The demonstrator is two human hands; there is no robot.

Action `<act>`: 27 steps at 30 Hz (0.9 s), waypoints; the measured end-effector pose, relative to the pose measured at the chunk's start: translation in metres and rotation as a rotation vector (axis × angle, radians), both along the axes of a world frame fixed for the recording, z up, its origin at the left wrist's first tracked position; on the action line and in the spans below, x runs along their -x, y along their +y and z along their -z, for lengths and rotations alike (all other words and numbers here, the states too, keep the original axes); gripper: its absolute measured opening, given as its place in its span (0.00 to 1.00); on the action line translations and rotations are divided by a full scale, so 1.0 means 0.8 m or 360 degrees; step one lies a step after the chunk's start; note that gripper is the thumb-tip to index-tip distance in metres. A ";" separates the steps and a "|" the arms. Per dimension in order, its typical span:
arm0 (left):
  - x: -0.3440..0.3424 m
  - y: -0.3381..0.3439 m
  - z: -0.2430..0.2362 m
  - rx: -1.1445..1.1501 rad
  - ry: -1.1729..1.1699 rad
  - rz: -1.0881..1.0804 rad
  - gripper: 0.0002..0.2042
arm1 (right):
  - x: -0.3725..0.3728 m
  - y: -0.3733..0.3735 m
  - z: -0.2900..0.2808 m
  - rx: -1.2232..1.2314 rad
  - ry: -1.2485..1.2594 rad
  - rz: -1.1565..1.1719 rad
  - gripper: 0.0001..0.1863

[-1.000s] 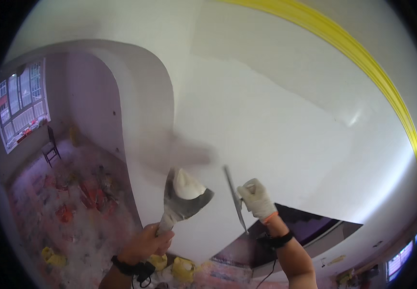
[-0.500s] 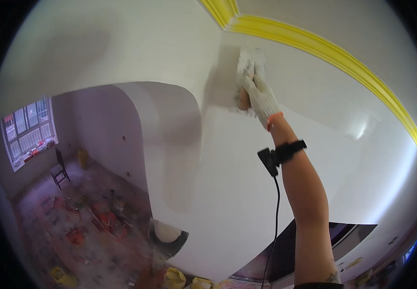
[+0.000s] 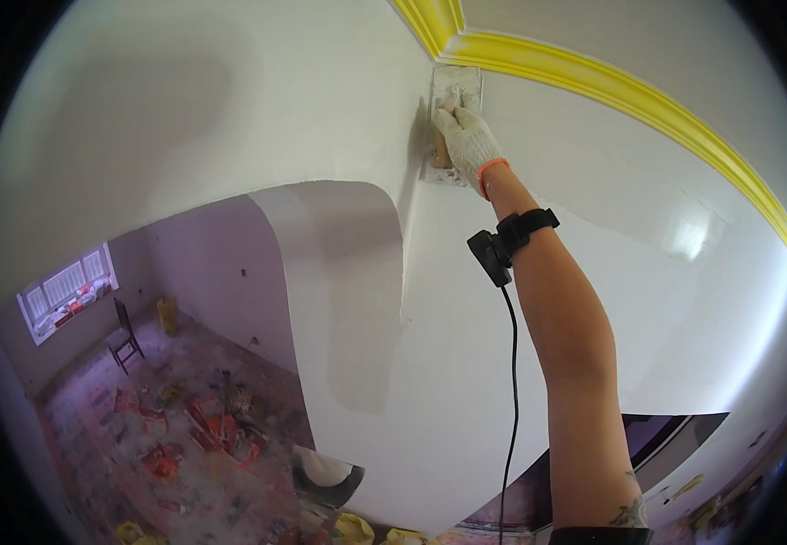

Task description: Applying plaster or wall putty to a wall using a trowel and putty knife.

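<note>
Bare R forearm [image 3: 575, 354] is reaching up from the lower edge, a black wrist strap w/ small box [image 3: 513, 238] circling it & a thin black cable [image 3: 513, 391] hanging down. To its L, low down, a wide grey metal putty knife [image 3: 337, 495] is carrying a white lump [image 3: 325, 469]; L hand isn't showing, so can't tell what its fingers are doing. R hand [image 3: 468, 142], in a white knit glove w/ orange cuff, is grasping a rectangular, putty-smeared trowel [image 3: 448, 80] by its tan handle, fingers wrapping round it. Trowel's plate is resting against the smooth white wall [image 3: 493, 336] nr the corner, just below the yellow crown moulding [image 3: 612, 80]. Further off, thru a rounded archway, red-orange bags [image 3: 221, 431] are lying on the dusty floor [image 3: 103, 454], a dark chair [image 3: 124, 340] is standing nr a yellow sack [image 3: 167, 315], & a white-framed window [image 3: 68, 287] is letting in light.
</note>
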State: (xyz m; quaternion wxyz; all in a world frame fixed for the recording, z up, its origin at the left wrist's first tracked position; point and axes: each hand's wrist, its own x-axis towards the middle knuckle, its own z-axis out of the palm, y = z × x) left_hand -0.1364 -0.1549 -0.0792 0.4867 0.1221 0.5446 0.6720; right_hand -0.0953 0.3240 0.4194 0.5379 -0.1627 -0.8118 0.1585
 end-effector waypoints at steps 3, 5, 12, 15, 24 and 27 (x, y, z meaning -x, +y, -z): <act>0.013 -0.003 -0.006 -0.0026 0.0001 0.0258 0.20 | 0.006 -0.002 -0.001 0.0057 -0.0130 -0.0006 0.31; 0.015 -0.001 -0.001 0.0095 0.0267 0.0281 0.18 | 0.011 -0.007 0.006 -0.0073 0.0087 -0.0053 0.29; -0.007 0.019 -0.016 0.0123 0.0532 0.0204 0.14 | 0.013 -0.045 0.013 -0.0261 0.0186 0.0191 0.30; -0.005 0.021 -0.024 0.0062 0.0480 0.0265 0.14 | 0.009 -0.047 0.012 -0.0198 0.0260 0.0296 0.18; 0.047 0.023 -0.036 0.0222 0.0645 0.0378 0.16 | -0.029 -0.064 0.005 0.0141 0.0316 0.0220 0.21; 0.057 0.031 -0.041 0.0298 0.0745 0.0480 0.15 | -0.063 -0.068 0.000 0.0248 0.0305 0.0204 0.22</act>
